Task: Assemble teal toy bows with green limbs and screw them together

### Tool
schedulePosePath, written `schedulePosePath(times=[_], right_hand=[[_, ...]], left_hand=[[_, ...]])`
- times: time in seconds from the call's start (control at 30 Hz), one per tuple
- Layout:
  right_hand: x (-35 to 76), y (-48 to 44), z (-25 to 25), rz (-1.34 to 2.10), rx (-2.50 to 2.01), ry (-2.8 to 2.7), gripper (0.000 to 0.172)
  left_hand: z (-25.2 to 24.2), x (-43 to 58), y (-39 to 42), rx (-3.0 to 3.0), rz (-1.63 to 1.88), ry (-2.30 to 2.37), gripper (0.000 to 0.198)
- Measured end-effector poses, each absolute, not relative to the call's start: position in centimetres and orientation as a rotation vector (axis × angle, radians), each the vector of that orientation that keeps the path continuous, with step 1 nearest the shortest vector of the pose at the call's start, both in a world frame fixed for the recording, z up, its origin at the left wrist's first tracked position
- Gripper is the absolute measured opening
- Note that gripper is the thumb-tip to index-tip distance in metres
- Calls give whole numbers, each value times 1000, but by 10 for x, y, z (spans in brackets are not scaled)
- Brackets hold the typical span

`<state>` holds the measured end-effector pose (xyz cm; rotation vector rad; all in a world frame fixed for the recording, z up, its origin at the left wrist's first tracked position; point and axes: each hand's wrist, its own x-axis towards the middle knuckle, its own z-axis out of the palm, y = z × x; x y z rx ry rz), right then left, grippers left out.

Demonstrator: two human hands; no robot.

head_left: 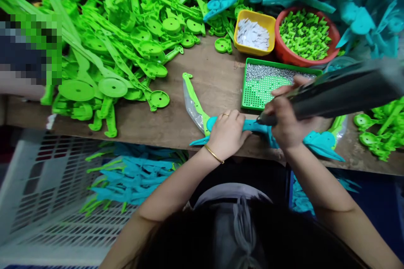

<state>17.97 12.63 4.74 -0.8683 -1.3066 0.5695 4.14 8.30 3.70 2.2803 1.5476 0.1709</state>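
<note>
Your left hand (227,133) grips the teal moulded-plastic arm piece (318,142) flat, just on your side of the green perforated screw tray (245,88), while your right hand (285,125) is clenched round the dark grey electric screwdriver (331,92) — I'd square the bit to the piece and press lightly.

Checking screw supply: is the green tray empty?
Not empty: loose screws cover the far part of the green tray; the near part shows its dotted grid.
</note>
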Motion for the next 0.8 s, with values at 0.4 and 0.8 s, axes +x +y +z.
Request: schedulePosePath(times=[0.4, 0.8], right_hand=[[202, 182, 11, 280, -1029, -1115, 35], [208, 145, 65, 362, -888, -1147, 23]], left_hand=[[33, 65, 84, 2416, 172, 1411, 28], [36, 66, 81, 2471, 288, 1403, 45]])
